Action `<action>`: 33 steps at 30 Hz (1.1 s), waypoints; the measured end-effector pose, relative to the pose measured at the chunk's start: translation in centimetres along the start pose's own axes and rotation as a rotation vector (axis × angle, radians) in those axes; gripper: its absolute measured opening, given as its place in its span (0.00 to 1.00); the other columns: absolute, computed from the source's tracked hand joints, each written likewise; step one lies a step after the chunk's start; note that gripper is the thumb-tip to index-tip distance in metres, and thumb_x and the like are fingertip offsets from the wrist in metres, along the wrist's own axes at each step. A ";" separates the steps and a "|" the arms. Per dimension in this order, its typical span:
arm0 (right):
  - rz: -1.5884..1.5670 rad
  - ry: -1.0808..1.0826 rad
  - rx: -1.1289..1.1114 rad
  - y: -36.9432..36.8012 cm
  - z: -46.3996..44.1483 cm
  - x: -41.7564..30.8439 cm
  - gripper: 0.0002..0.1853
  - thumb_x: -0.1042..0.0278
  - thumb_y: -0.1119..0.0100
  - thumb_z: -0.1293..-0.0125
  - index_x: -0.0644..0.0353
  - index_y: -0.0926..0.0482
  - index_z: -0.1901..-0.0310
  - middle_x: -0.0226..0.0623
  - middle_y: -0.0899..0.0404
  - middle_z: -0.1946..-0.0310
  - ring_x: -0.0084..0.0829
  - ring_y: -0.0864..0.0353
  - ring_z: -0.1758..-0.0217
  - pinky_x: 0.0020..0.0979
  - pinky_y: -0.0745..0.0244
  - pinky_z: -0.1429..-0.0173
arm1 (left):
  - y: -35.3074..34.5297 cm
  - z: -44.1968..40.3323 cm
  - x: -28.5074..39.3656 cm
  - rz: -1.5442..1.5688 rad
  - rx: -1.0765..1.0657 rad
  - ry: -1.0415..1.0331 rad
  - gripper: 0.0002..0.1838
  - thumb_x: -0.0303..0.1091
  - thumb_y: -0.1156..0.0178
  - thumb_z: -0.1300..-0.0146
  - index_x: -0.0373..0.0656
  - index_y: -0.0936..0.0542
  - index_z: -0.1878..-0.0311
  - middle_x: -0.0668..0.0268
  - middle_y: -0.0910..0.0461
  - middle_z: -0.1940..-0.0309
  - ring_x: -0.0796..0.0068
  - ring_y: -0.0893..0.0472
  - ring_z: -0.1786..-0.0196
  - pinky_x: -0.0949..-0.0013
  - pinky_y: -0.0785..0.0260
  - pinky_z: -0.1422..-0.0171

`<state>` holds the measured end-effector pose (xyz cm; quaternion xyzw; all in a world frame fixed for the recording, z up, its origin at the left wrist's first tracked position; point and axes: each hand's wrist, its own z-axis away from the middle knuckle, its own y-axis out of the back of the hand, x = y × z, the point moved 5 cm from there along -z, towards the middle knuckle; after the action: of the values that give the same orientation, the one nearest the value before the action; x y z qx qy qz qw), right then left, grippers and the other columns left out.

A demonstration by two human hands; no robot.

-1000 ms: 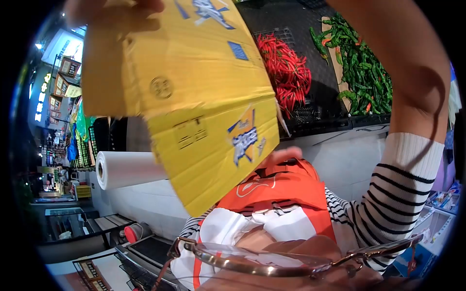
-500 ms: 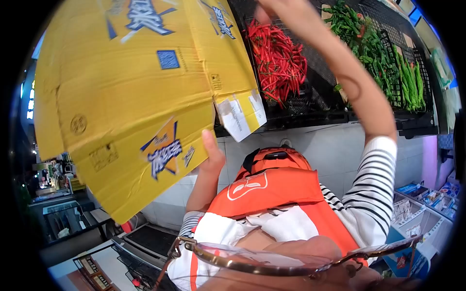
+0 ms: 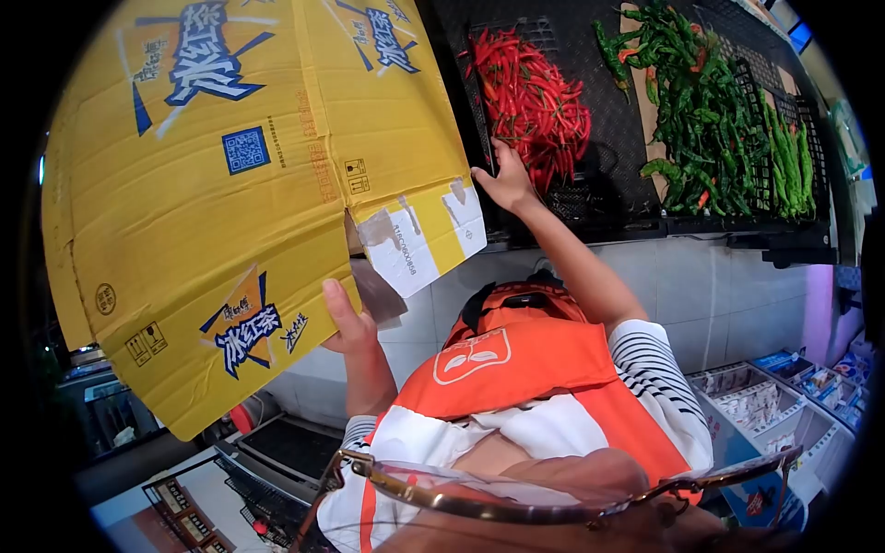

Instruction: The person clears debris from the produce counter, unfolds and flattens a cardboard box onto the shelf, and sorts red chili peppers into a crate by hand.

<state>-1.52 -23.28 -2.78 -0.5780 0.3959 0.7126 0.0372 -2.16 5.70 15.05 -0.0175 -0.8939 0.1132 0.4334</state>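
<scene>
A large yellow cardboard box [image 3: 267, 221], partly flattened, with blue-and-white lettering, fills the left of the view. My left hand [image 3: 352, 323] grips its lower flap, thumb on the printed face and fingers hidden behind. At the box's right edge is my right hand [image 3: 509, 182], thumb and fingers apart; whether the thumb touches the cardboard I cannot tell. Its fingertips are beside a pile of red chili peppers [image 3: 535, 106] lying on the black display shelf [image 3: 613, 138]. White labels and torn tape mark the box's small end flap [image 3: 406, 253].
Wrinkled green peppers [image 3: 705, 120] lie right of the red ones, with long light-green peppers [image 3: 785, 157] beyond. A white tiled wall [image 3: 682, 286] drops below the shelf. Trays of small packets [image 3: 751, 405] stand at lower right, and a red bag [image 3: 516, 369] hangs at my front.
My right hand has come down from above the red chili peppers to the box's right edge. The box and my left hand have shifted left and slightly down.
</scene>
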 end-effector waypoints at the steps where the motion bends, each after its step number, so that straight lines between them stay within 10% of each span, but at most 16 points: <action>1: 0.013 -0.018 0.007 -0.2 0.0 -0.1 0.36 0.59 0.43 0.46 0.59 0.46 0.37 0.53 0.38 0.43 0.48 0.36 0.40 0.44 0.42 0.37 | -0.1 0.0 0.0 0.022 0.012 0.001 0.18 0.24 0.45 0.44 0.30 0.31 0.49 0.55 0.26 0.56 0.72 0.23 0.61 0.72 0.28 0.60; 12: -0.227 0.063 0.134 -1.9 -2.9 2.0 0.31 0.61 0.46 0.44 0.66 0.42 0.42 0.60 0.33 0.48 0.54 0.33 0.44 0.42 0.37 0.41 | 1.2 0.1 -1.0 -0.128 -0.020 0.005 0.17 0.25 0.45 0.43 0.29 0.30 0.51 0.55 0.25 0.57 0.72 0.23 0.61 0.73 0.28 0.61; 22: -0.404 -0.184 -0.162 -2.8 -4.0 3.2 0.43 0.32 0.68 0.38 0.67 0.48 0.37 0.63 0.40 0.41 0.51 0.44 0.34 0.38 0.48 0.33 | 0.7 -0.3 -0.9 -0.027 -0.007 0.015 0.20 0.26 0.44 0.44 0.31 0.33 0.48 0.56 0.27 0.55 0.71 0.23 0.61 0.72 0.29 0.61; 33: -0.164 -0.113 -0.048 -0.5 -2.7 0.2 0.40 0.35 0.70 0.36 0.69 0.44 0.41 0.66 0.35 0.48 0.57 0.37 0.41 0.44 0.43 0.38 | 1.4 -0.5 -1.2 -0.066 -0.084 0.051 0.23 0.23 0.47 0.43 0.30 0.37 0.44 0.53 0.30 0.49 0.67 0.25 0.54 0.69 0.30 0.52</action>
<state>0.82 -24.59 -3.26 -0.5680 0.3275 0.7479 0.1038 -1.11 6.98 14.08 -0.0093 -0.8866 0.0609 0.4585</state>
